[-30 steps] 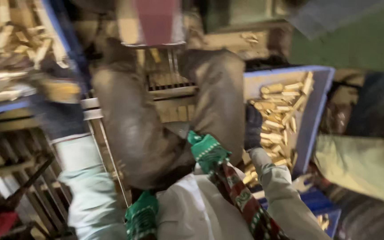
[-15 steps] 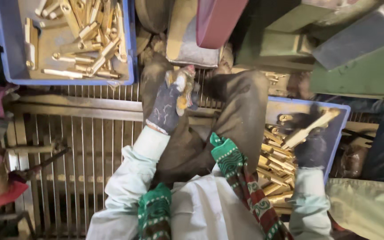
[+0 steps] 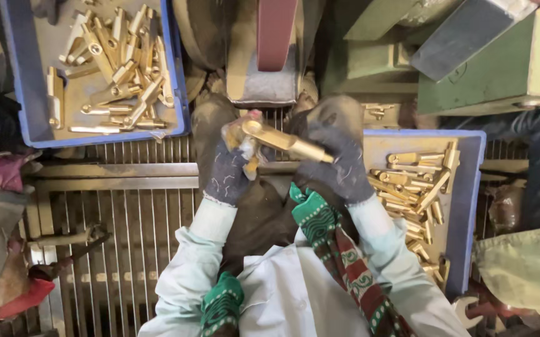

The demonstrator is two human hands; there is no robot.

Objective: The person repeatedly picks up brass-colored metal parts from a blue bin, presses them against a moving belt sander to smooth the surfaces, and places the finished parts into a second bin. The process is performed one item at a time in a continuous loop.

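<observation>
Both my hands wear dark grey gloves and hold one long brass fitting (image 3: pixel 285 141) over my lap. My left hand (image 3: pixel 229 168) grips its rounded end, with a scrap of pale cloth bunched in the fingers. My right hand (image 3: pixel 335 163) closes around its far end. Just above the fitting stands a grinding machine with a dark red sanding belt (image 3: pixel 276 31). On my right, a blue tray (image 3: pixel 473 206) holds several brass fittings; another blue tray (image 3: pixel 29 125) with more of them sits at the upper left.
A metal grate floor (image 3: pixel 120 237) lies under my legs. A green machine housing (image 3: pixel 488 68) fills the upper right. A green and red patterned scarf (image 3: pixel 338 256) hangs down my chest. Red cloth (image 3: pixel 23 299) lies at lower left, and a pale sack (image 3: pixel 526 268) at lower right.
My right hand lifted a brass fitting out of the right tray and brought it to the middle. My left hand now grips its other end.
</observation>
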